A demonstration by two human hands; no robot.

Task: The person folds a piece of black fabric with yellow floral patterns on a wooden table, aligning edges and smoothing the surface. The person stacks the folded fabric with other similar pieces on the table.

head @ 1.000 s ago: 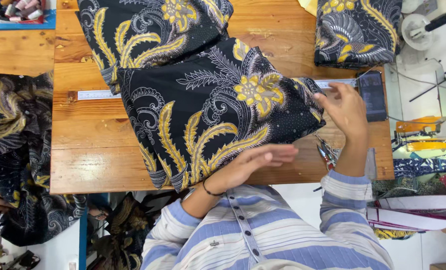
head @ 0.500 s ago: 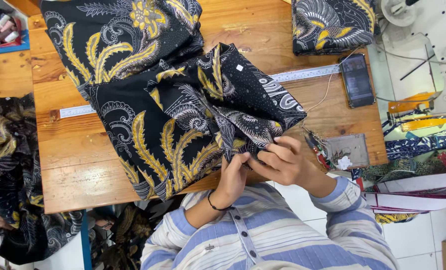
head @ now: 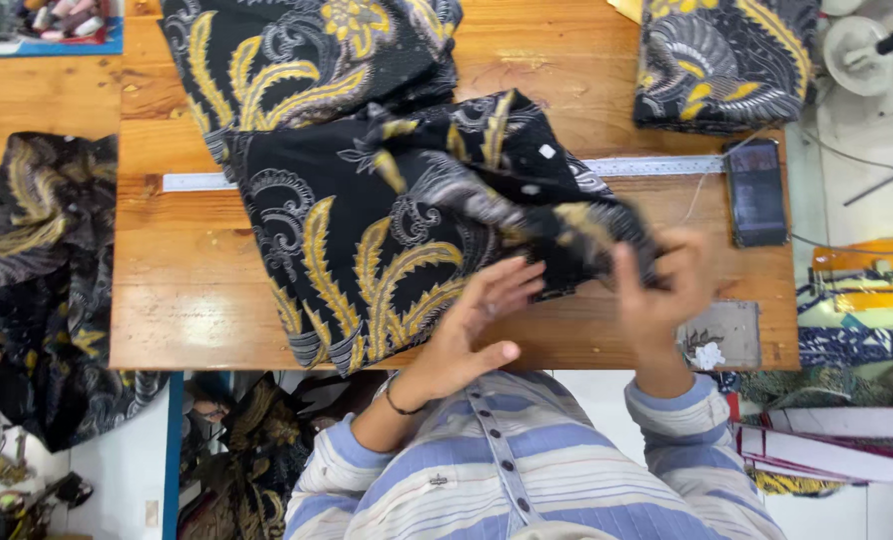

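Note:
A black cloth with yellow leaf and flower print [head: 367, 230] lies bunched on the wooden table [head: 187, 300]. My right hand [head: 662, 290] grips the cloth's crumpled right end; the hand is blurred. My left hand [head: 472, 325] rests flat with spread fingers on the cloth's near edge by the table front. A metal ruler [head: 647, 165] runs across the table partly under the cloth.
Another folded patterned cloth [head: 722, 60] sits at the back right, a dark phone [head: 757, 195] beside it. More patterned fabric [head: 37, 260] hangs off the left. A small grey plate with bits [head: 722, 335] lies at the front right edge. Sewing tools stand far right.
My right hand has pulled the cloth's bunched end to the right. My left hand has let go of the fold and spread flat on the cloth.

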